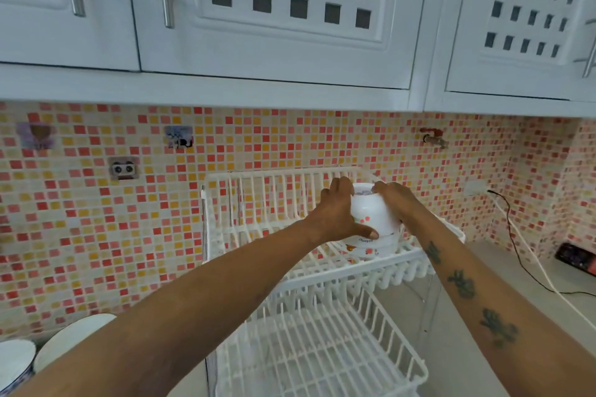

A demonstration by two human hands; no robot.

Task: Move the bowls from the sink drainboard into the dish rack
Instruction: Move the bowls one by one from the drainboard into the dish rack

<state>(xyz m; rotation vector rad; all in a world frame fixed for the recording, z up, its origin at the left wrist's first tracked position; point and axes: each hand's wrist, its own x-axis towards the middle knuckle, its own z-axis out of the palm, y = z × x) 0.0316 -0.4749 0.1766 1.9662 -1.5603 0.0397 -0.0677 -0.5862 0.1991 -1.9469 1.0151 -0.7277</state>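
Head view: both arms reach far over a white two-tier dish rack [322, 274] that stands on the bench [503, 267] against the tiled wall [96, 219]. The left hand [338, 209] and right hand [395, 200] clasp an upside-down white bowl [374, 213] between them, fingers over its base and the left thumb along its lower side. It sits on top of other inverted bowls [367, 246] at the right end of the rack's upper tier, close to the front rail. The left part of that tier is free, its upright wires bare, and the lower tier [316, 351] nearer the camera holds nothing visible. White cupboards [258, 26] hang low above, leaving a modest gap over the rack.

The wall is a pink, orange and yellow mosaic. A black cable [522, 255] and a white cord run across the bench at right, near a dark object by the frame edge. At near left, two more dishes [64, 342] are cut off by the frame. How many bowls lie in the stack is hard to tell.
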